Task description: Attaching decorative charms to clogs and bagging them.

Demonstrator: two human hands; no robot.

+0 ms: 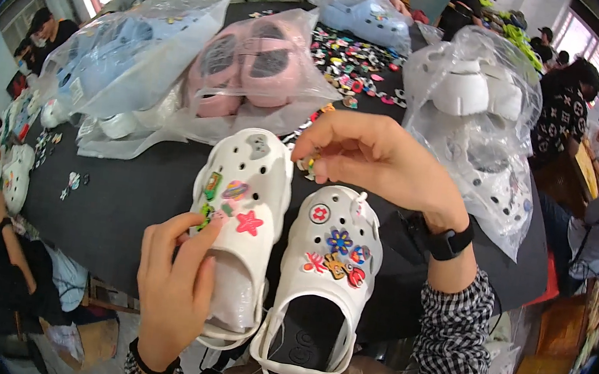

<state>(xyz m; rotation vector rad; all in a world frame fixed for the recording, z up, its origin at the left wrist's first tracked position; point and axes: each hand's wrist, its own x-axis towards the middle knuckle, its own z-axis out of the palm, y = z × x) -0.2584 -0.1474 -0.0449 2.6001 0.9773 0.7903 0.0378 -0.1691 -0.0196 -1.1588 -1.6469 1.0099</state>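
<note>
Nearest the camera, two white foam clogs sit side by side at the near edge of a black table [128, 197], the left clog [239, 232] steadied by the left hand [173, 287], whose fingers rest curled against its outer side. The right hand [373, 158] pinches what looks like a small charm [307, 163] just above the right clog [331, 264]. Both shoes look light, springy and easy to tip, best gripped by the sidewall or heel strap, while the charm is tiny and liable to slip; bagged clogs [253, 71], loose charms [350, 63] and seated people crowd the room.
</note>
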